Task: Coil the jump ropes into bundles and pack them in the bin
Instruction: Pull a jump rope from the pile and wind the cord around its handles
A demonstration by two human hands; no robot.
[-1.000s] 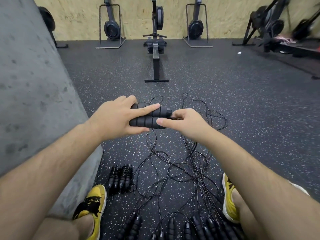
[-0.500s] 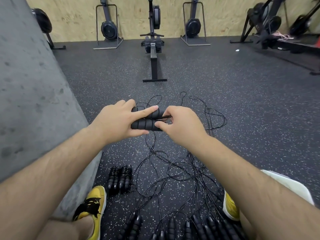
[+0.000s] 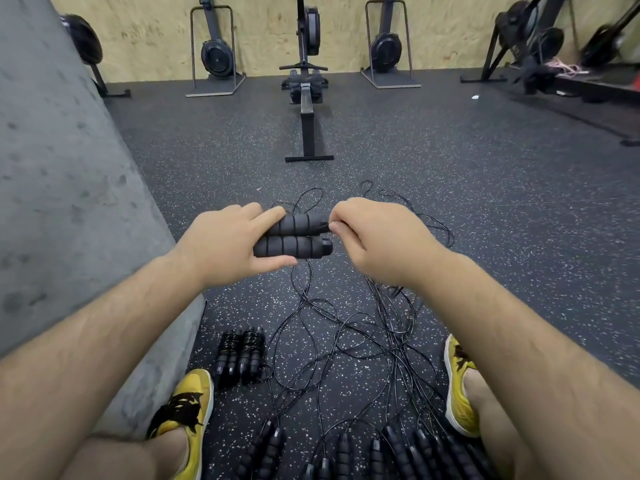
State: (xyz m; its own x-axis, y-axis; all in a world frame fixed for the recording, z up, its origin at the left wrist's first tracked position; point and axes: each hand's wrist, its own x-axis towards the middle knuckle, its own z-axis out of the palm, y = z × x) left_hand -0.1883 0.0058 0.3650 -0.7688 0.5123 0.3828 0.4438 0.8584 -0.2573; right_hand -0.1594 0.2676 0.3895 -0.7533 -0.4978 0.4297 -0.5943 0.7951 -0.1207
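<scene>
Paired black ribbed handles (image 3: 293, 235), horizontal, held.

My left grip (image 3: 225, 244) holds the two handles (image 3: 294, 235) stacked one above the other over the floor (image 3: 485, 202), and my right grip (image 3: 377, 237) pinches the cord (image 3: 326, 225) at the upper handle's right end. Under them the loose ropes (image 3: 346, 341) lie tangled on the floor between my left shoe (image 3: 187, 407) and right shoe (image 3: 459, 386), with a coiled bundle (image 3: 240, 355) just ahead of the left shoe, beside the concrete block (image 3: 69, 202) along the floor's left edge.
</scene>
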